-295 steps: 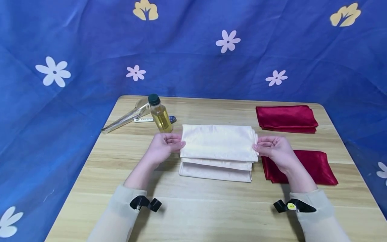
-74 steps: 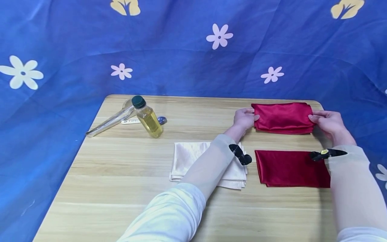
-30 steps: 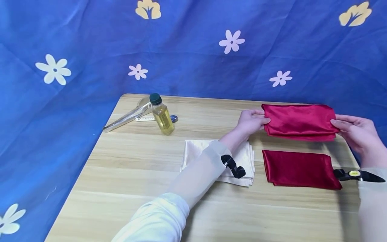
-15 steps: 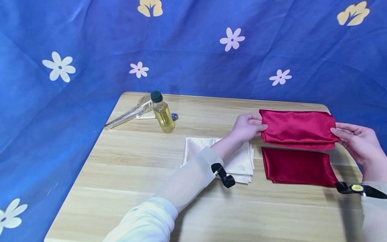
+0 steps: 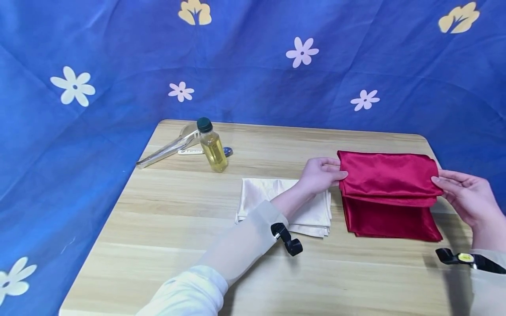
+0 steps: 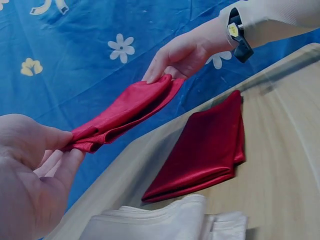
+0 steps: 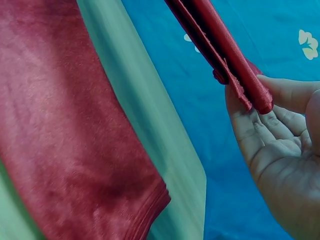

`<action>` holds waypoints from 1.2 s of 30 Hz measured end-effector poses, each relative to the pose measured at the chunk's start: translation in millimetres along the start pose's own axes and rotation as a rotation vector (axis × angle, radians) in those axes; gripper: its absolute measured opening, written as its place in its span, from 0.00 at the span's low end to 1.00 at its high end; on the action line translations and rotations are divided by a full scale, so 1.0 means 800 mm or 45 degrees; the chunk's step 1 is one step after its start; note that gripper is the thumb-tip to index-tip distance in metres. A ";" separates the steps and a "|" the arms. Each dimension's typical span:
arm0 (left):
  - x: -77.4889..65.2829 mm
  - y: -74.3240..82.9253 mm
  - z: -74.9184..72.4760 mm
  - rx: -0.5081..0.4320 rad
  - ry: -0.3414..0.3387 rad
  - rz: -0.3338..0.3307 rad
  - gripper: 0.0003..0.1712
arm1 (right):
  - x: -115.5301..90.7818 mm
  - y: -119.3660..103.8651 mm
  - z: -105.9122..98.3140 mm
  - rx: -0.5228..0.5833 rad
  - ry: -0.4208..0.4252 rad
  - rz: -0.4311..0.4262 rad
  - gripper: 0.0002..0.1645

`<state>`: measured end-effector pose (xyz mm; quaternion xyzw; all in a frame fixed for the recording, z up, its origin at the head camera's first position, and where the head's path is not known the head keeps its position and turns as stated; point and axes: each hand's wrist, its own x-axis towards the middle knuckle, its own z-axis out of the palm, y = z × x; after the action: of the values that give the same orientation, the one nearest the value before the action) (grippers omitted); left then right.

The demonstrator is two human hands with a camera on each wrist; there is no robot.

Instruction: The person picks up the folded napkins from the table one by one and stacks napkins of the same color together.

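A folded red satin cloth (image 5: 389, 173) is held up level between both hands, clear of the table in the wrist views. My left hand (image 5: 321, 176) pinches its left end between thumb and fingers, and my right hand (image 5: 466, 193) pinches the right end the same way. Beneath and nearer to me, a second folded red cloth (image 5: 391, 219) lies flat on the table; the raised one overlaps its far part in the head view. The left wrist view shows the gap between raised cloth (image 6: 125, 110) and lying cloth (image 6: 200, 145). Left of these lies a stack of folded white cloth (image 5: 261, 193), partly behind my left forearm.
A bottle (image 5: 213, 151) of yellow liquid with a dark green cap stands at the back left. Beside it lie metal tongs (image 5: 166, 151) and a spoon (image 5: 228, 152) with a white handle. A blue flowered curtain (image 5: 253, 66) hangs behind the wooden table (image 5: 158, 237).
Earlier both hands held the white cloth; they then took the far red cloth at its ends. It has been lifted and brought toward me, over the nearer red cloth.
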<state>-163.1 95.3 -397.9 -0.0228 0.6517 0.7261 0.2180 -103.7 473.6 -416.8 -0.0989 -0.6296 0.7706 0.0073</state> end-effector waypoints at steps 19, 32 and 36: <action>-0.022 -0.039 0.012 -0.046 -0.021 -0.050 0.15 | -0.032 0.029 -0.029 -0.023 0.017 0.027 0.16; -0.025 -0.059 0.022 -0.044 -0.068 -0.050 0.15 | -0.043 0.052 -0.048 -0.051 0.020 0.037 0.18; -0.026 -0.063 0.023 -0.044 -0.083 -0.059 0.14 | -0.046 0.057 -0.052 -0.099 0.038 0.071 0.17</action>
<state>-122.6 109.5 -435.5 -0.0180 0.6310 0.7323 0.2554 -55.9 499.7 -463.6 -0.1283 -0.6558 0.7439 -0.0087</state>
